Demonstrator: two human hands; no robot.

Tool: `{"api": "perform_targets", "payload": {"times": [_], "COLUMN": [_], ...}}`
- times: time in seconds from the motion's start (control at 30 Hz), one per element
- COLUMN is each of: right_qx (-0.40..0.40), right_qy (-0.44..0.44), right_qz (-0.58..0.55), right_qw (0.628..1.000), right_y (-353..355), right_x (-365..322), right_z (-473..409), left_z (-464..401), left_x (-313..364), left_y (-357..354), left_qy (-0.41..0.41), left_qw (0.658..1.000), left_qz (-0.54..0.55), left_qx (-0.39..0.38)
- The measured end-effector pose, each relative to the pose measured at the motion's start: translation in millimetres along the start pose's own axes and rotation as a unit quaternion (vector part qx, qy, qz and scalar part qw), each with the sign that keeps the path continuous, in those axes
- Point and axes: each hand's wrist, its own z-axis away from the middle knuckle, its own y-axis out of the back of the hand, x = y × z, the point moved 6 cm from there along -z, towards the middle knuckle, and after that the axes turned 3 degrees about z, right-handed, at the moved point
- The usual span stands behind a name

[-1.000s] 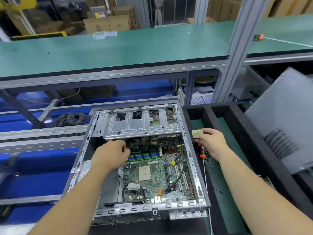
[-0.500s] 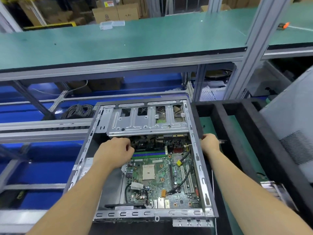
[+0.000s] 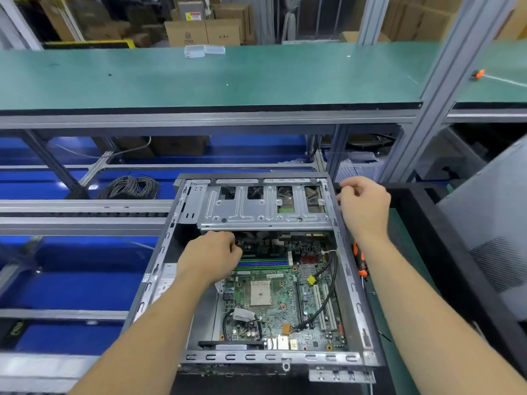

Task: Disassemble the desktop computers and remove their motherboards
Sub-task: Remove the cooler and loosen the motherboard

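Fingers of left hand [image 3: 209, 256] curled over motherboard [image 3: 273, 300] inside open case [image 3: 346, 283] — grasp hidden, right hand [image 3: 363, 205] fingers bent, loosely curled at far right corner, nothing seen held, screwdriver [image 3: 360, 262] laid beside case.

Up top, a long green worktop [image 3: 256, 78] stretches across, two clear plastic pieces [image 3: 204, 50] sitting at its far edge. Behind it, stacked cardboard boxes [image 3: 204, 31]. Lower left, a coil of black cable [image 3: 131, 187] lies near the blue panels [image 3: 71, 292]. Far right, a small orange item [image 3: 478, 73].
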Motion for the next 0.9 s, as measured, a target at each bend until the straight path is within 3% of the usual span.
{"api": "perform_targets", "payload": {"times": [0.07, 0.13, 0.23, 0.3, 0.4, 0.5, 0.63, 0.9], "right_qx": [-0.022, -0.139, -0.356, -0.414, -0.399, -0.322, -0.284, -0.327], "right_qy": [0.148, 0.236, 0.182, 0.064, -0.051, -0.094, -0.135, -0.16], "right_qz": [-0.056, -0.016, 0.228, 0.31, 0.336, 0.345, 0.336, 0.323], "right_qw": [0.987, 0.962, 0.888, 0.854, 0.852, 0.877, 0.888, 0.873], "right_y": [-9, -41, -103, -117, -113, -110, -111, -135], "right_x": [-50, -74, -39, 6, 43, 57, 66, 70], "right_z": [31, 69, 114, 123, 111, 102, 97, 91], "left_z": [-1, -1, 0, 0, -5, -14, -26, -41], "left_x": [0, 0, 0, -1, -4, -8, -15, -27], "left_y": [-1, -2, -2, -3, -8, -23, -31, -67], "left_qy": [0.002, 0.005, 0.008, 0.012, 0.039, 0.084, 0.083, 0.15], "left_qw": [1.0, 0.999, 0.999, 0.998, 0.993, 0.956, 0.909, 0.886], "left_qz": [0.016, 0.024, 0.028, 0.038, 0.056, 0.135, 0.068, 0.121], "left_qx": [-0.01, -0.022, -0.027, -0.038, -0.1, -0.247, -0.403, -0.422]}}
